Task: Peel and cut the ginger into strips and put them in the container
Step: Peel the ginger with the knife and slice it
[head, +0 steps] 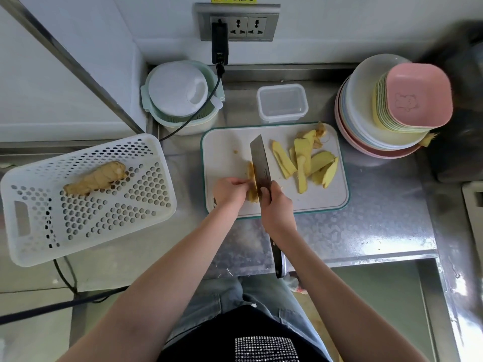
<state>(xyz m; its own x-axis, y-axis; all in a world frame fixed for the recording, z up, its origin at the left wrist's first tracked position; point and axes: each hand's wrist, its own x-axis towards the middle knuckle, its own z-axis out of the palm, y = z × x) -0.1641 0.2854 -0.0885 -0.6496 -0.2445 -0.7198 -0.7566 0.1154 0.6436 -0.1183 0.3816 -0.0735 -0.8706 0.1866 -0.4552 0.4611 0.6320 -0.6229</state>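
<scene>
On the white cutting board (224, 150) my left hand (230, 190) holds a piece of ginger (251, 182) with curled fingers. My right hand (277, 207) grips a cleaver (260, 163) whose blade stands on edge against the right side of that ginger. Several peeled yellow ginger slices (311, 160) lie on the right half of the board, with a knobbly scrap at the top. A clear plastic container (282, 103) stands behind the board, with nothing visible inside. One unpeeled ginger root (96, 178) lies in a white perforated basket (78, 220) to the left.
A salad spinner (180, 95) with a black cable across it stands at the back left. A stack of bowls and pink plates (392, 105) sits at the back right. The steel counter ends in an edge (366, 259) close in front of the board.
</scene>
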